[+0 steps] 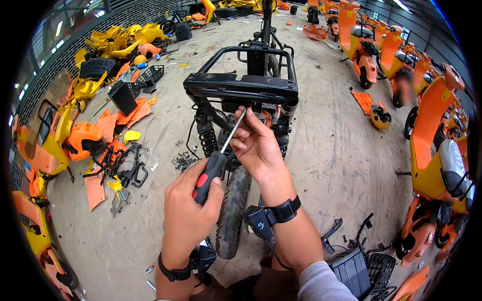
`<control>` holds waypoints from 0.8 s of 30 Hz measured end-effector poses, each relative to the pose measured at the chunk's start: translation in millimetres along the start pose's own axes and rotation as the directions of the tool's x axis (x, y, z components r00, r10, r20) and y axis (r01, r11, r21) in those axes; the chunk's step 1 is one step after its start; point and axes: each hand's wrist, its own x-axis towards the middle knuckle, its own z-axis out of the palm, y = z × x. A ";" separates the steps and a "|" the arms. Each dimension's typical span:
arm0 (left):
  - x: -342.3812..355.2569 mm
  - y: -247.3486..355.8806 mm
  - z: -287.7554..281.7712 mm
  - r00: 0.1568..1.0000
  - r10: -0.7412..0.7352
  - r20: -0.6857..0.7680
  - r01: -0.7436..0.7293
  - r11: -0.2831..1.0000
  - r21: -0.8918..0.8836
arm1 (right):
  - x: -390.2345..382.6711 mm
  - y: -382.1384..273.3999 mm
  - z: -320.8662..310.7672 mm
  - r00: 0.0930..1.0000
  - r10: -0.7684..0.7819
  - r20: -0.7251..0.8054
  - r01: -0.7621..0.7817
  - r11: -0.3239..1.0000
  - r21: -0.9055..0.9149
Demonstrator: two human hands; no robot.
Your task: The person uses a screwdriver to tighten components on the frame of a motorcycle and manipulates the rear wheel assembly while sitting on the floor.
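My left hand [191,210] is wrapped round the black-and-red screwdriver handle [210,172], its steel shaft [228,138] pointing up and away. My right hand [258,148] has its fingers closed on the upper shaft near the tip, just under a black tubular metal rack [246,85]; whether anything small sits at the tip I cannot make out. The rack is on a stripped two-wheeler frame with coil springs [206,135] on both sides and a knobby black tire [232,215] below my hands. Both wrists wear black strapped devices.
Orange-yellow scooters [424,150] stand in a row along the right. Piles of yellow and orange panels [115,45] lie left, with black metal frames [128,165]. A yellow helmet-like object [379,117] lies right of the rack. Black crates and brackets [351,271] lie at lower right.
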 end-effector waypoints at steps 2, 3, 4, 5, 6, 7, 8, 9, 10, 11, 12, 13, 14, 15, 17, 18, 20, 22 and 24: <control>-0.3 -0.4 0.9 1.000 0.004 -0.008 -0.004 1.000 -0.004 | 0.8 0.4 0.9 1.000 0.014 0.001 -0.014 0.999 0.036; -0.5 -0.8 1.1 1.000 0.005 -0.012 -0.005 1.000 -0.005 | 1.2 1.2 1.2 1.000 0.020 -0.001 -0.020 0.998 0.057; -0.9 -0.8 1.2 1.000 0.007 -0.012 -0.007 1.000 0.009 | 1.5 2.2 1.2 1.000 0.026 -0.003 -0.026 0.997 0.078; -0.8 0.2 1.5 1.000 0.013 -0.012 -0.013 1.000 0.019 | 1.5 1.8 2.2 1.000 0.029 -0.004 -0.029 0.995 0.096; -0.8 1.2 1.9 1.000 0.018 -0.011 -0.018 0.999 0.030 | 2.0 1.8 2.0 1.000 0.026 0.001 -0.026 0.994 0.103; -1.2 3.2 3.0 0.999 0.034 -0.021 -0.033 0.999 0.040 | 2.9 2.1 0.8 1.000 0.023 0.006 -0.023 0.994 0.111; -2.3 5.2 3.9 0.998 0.048 -0.033 -0.046 0.998 0.053 | 3.6 3.7 0.9 1.000 0.023 0.012 -0.024 0.993 0.119; -3.2 6.8 4.8 0.997 0.062 -0.045 -0.059 0.996 0.065 | 3.3 5.1 1.5 1.000 0.008 0.003 -0.008 0.994 0.110; -3.8 7.6 5.6 0.995 0.085 -0.051 -0.080 0.993 0.089 | 2.1 6.4 2.9 1.000 -0.007 -0.005 0.008 0.995 0.100; -4.4 8.4 6.2 0.993 0.107 -0.058 -0.100 0.989 0.113 | 0.9 7.6 4.2 1.000 -0.022 -0.014 0.023 0.996 0.091; -4.9 9.3 6.8 0.990 0.129 -0.063 -0.119 0.983 0.137 | 0.0 8.6 4.7 1.000 -0.025 -0.018 0.027 0.996 0.083; -5.7 11.1 6.8 0.991 0.115 -0.064 -0.105 0.983 0.151 | -0.8 9.4 5.0 0.999 -0.029 -0.022 0.030 0.997 0.076; -6.5 12.9 6.3 0.993 0.101 -0.064 -0.090 0.983 0.159 | -2.3 9.8 6.5 0.999 -0.035 -0.029 0.037 0.997 0.064; -6.9 13.8 6.1 0.994 0.087 -0.065 -0.075 0.983 0.166 | -4.3 10.4 9.1 0.997 -0.053 -0.063 0.054 0.998 0.028; -6.6 12.6 5.1 0.989 0.130 -0.071 -0.112 0.969 0.219 | -9.8 13.1 16.9 0.988 -0.087 -0.130 0.083 0.996 -0.039; -6.6 11.9 4.6 0.986 0.151 -0.073 -0.129 0.960 0.247 | -12.5 16.6 19.4 0.978 -0.131 -0.165 0.116 0.989 -0.096; -6.5 11.4 4.7 0.985 0.156 -0.076 -0.132 0.957 0.260 | -18.8 26.8 25.0 0.948 -0.223 -0.226 0.175 0.961 -0.214; -5.9 10.3 5.1 0.983 0.164 -0.086 -0.136 0.956 0.261 | -24.4 38.8 29.9 0.929 -0.306 -0.206 0.215 0.903 -0.372; -6.4 7.5 4.1 0.980 0.172 -0.101 -0.141 0.956 0.255 | -27.7 40.9 32.3 0.945 -0.270 -0.186 0.190 0.914 -0.358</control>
